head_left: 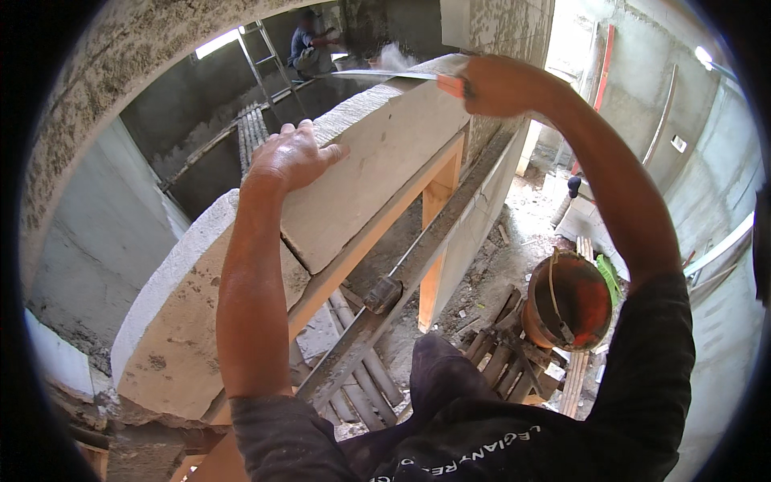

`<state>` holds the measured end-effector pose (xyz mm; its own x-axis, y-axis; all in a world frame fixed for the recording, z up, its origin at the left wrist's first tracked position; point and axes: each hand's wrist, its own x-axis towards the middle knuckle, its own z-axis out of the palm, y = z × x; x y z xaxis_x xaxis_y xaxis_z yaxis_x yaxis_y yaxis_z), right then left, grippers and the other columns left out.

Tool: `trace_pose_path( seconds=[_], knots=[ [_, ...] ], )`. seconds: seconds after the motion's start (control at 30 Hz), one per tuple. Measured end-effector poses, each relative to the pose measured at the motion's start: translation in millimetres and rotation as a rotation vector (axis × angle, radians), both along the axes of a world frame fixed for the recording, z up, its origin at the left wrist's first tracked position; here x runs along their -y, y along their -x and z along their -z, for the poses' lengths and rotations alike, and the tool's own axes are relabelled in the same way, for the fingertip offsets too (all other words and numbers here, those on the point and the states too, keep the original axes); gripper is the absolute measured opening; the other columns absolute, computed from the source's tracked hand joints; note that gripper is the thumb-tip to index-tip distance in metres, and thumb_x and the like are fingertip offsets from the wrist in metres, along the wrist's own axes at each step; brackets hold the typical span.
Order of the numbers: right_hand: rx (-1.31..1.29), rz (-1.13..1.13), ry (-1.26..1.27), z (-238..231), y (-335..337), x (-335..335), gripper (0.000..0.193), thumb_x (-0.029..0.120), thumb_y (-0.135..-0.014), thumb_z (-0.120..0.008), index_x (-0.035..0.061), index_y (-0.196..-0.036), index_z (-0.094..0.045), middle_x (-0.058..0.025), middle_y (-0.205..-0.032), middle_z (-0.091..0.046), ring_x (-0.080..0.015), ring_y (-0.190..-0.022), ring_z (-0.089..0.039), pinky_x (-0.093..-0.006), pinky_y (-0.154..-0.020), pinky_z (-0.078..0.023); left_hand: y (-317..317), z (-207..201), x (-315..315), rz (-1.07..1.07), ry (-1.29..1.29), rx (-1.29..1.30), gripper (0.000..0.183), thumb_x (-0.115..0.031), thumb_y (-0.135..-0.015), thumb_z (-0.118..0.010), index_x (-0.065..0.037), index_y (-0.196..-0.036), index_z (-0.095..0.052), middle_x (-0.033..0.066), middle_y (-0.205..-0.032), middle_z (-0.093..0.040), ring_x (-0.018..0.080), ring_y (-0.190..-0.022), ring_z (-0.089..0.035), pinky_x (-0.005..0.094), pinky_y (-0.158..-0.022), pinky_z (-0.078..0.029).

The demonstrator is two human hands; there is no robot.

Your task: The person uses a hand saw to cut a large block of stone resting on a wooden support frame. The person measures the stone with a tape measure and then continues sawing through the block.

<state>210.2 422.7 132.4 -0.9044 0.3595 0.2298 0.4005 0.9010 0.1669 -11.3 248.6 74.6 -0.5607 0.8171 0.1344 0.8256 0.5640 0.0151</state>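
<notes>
Head view: the right hand (pixel 496 87) is closed around the orange-red handle (pixel 452 85) of a saw; its pale, thin blade (pixel 369 75) extends leftward across the rough upper edge of a large pale block (pixel 369 165). Contact between teeth and block cannot be confirmed at this angle. The left hand (pixel 294 154) is open, palm down, fingers over the block's upper edge and thumb apart along the near face; it grips no tool.

The block sits tilted above a wooden frame (pixel 440 189), its lower left end next to a second block (pixel 193 321) with a curved outer edge. Below, a long narrow ledge (pixel 345 349) carries what looks like a hammer (pixel 383 295), thin shaft pointing up and away.

Lower right: a bucket (pixel 532 317) with a reddish interior, near wooden pieces (pixel 510 345); a green item (pixel 609 279) is just beside it. Far side: a pale puff of dust (pixel 393 58) beyond the blade, a ladder (pixel 267 52), and another person (pixel 309 48), crouching, features unclear.
</notes>
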Motion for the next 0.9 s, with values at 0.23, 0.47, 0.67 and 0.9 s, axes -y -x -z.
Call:
trace_pose_path(
  seconds=[0.23, 0.47, 0.67, 0.9],
  knots=[
    [-0.09, 0.26, 0.266, -14.0, -130.8, 72.6, 0.06, 0.0, -0.068, -0.061, 0.0082, -0.127, -0.053, -0.0174, -0.093, -0.066, -0.0295, -0.083, -0.064, -0.0391, -0.082, -0.048, -2.3, 7.6, 9.1, -0.054, -0.004, -0.048, 0.081, -0.063, -0.081, -0.049, -0.003, -0.135, -0.041, 0.0188, -0.132, -0.048, 0.0307, -0.123, -0.046, 0.0424, -0.103, -0.037],
    [-0.06, 0.038, -0.013, -10.3, -24.9, -25.8, 0.028, 0.023, -0.08, -0.052, 0.0133, -0.104, -0.064, -0.0158, -0.062, -0.055, -0.0244, -0.054, -0.053, -0.0388, -0.06, -0.046, -9.1, 0.1, -6.7, 0.0, -0.051, -0.065, 0.079, -0.062, -0.081, -0.049, -0.003, -0.134, -0.042, 0.0186, -0.131, -0.049, 0.0306, -0.122, -0.047, 0.0426, -0.102, -0.038],
    [-0.057, 0.096, -0.04, 18.6, -71.7, 36.8, 0.023, 0.026, -0.09, -0.045, 0.0071, -0.093, -0.058, -0.0169, -0.073, -0.062, -0.0345, -0.069, -0.062, -0.0441, -0.066, -0.048, -1.8, 4.3, 3.2, -0.038, 0.013, -0.041, 0.087, -0.065, -0.081, -0.049, 0.0, -0.138, -0.036, 0.0207, -0.135, -0.044, 0.0304, -0.125, -0.044, 0.0397, -0.104, -0.035],
    [-0.106, 0.006, 0.001, 0.6, -107.9, 33.9, 0.033, 0.012, -0.074, -0.057, 0.01, -0.107, -0.063, -0.0146, -0.069, -0.061, -0.0348, -0.065, -0.059, -0.0425, -0.065, -0.048, -2.7, 5.4, 5.8, -0.037, -0.032, -0.071, 0.083, -0.061, -0.08, -0.052, -0.001, -0.135, -0.04, 0.0195, -0.131, -0.048, 0.03, -0.123, -0.047, 0.0398, -0.102, -0.038]
  ],
)
